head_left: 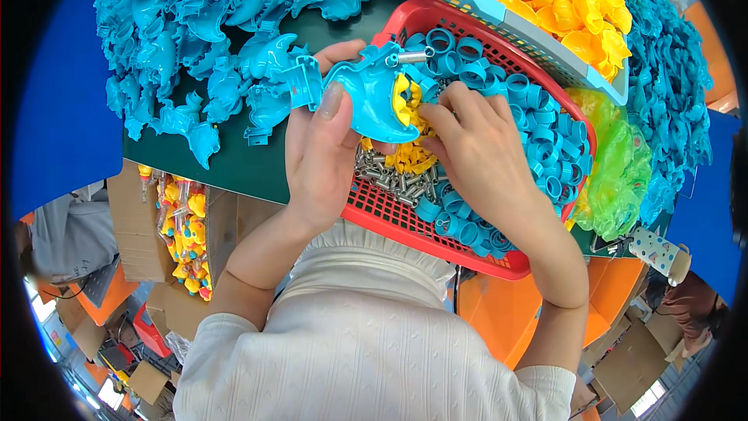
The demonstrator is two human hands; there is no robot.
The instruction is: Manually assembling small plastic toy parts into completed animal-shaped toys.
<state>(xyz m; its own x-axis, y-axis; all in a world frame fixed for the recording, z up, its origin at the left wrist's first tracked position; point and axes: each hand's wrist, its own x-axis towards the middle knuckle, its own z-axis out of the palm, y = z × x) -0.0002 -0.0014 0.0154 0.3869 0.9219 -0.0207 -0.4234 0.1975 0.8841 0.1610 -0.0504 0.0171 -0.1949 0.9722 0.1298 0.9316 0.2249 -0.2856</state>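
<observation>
My left hand (318, 136) holds a blue curved plastic shell half (366, 97) up over the red basket, its thumb on the hollow inside. A metal coil spring (411, 56) lies across the shell's top end. At the shell's right edge sits a small yellow plastic piece (402, 101). My right hand (477, 140) has its thumb and fingers pinched at this yellow piece; the fingertips are partly hidden. Below the hands, the red basket (405, 226) contains blue rings (545, 125), metal springs (401, 185) and more yellow pieces (413, 157).
A heap of blue shells (179, 23) covers the dark green table (226, 168) at left. Behind the basket stands a light blue crate (499, 19) of yellow shells. At right are a green plastic bag (612, 164) and more blue parts (666, 93). A cardboard box (140, 222) stands lower left.
</observation>
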